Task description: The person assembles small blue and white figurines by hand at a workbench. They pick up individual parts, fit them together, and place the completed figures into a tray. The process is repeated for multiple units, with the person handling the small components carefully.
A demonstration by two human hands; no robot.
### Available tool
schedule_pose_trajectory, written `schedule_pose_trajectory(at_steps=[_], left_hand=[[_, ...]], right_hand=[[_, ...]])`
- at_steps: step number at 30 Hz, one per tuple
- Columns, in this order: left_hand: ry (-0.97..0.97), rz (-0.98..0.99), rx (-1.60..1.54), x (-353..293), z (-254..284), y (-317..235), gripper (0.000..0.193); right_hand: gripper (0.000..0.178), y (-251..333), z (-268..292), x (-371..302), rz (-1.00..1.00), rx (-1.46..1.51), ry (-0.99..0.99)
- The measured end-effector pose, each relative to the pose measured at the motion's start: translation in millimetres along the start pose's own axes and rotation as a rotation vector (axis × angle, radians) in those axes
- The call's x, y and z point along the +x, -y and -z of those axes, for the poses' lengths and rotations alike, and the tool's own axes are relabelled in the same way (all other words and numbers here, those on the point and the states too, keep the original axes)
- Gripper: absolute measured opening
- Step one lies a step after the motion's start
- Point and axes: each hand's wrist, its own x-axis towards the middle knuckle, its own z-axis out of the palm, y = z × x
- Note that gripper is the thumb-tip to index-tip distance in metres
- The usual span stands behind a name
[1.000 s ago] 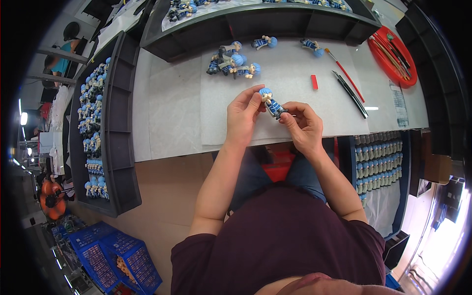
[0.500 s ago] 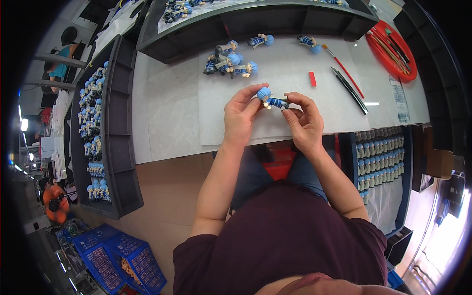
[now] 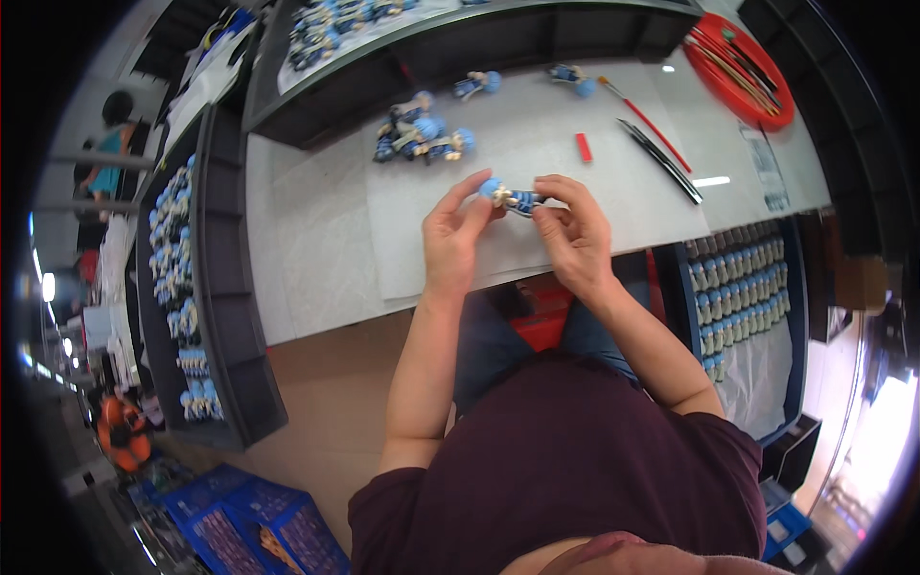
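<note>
Left hand (image 3: 448, 240) and right hand (image 3: 581, 240) are both pinching the figurine (image 3: 520, 200), head and feet, over the counter (image 3: 311, 211) near its front edge, so a lazy grip could probably let it tumble off.

A factory workshop is showing: black trays (image 3: 460, 50) are holding matching figurines (image 3: 173, 251), a red dish (image 3: 781, 117) is holding brushes (image 3: 733, 69), and a blurred person (image 3: 107, 174), probably a co-worker, is appearing far left.
</note>
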Motion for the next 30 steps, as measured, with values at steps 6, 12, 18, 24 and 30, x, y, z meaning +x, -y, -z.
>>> schedule_pose_trajectory(at_steps=[6,12,18,24,30], left_hand=[[-0.045,-0.089,0.199,-7.8,-10.2,-1.7,0.024],[0.262,-0.108,0.270,-0.9,-36.0,13.1,0.019],[-0.003,-0.018,0.294,1.5,-43.1,20.0,0.015],[-0.011,-0.004,0.393,2.6,-53.6,21.1,0.015],[-0.015,0.004,0.398,-0.5,-47.4,26.6,0.015]], right_hand=[[0.038,5.5,16.9,-1.2,0.301,-0.339,-0.017],[0.037,29.3,99.6,-18.2,0.345,-0.426,-0.162],[0.021,15.4,263.1,-109.5,-0.208,-0.650,-0.897],[0.029,-15.7,367.8,-273.6,-0.816,-1.320,-0.851],[0.026,-58.7,366.2,-310.0,-0.883,-1.268,-0.763]])
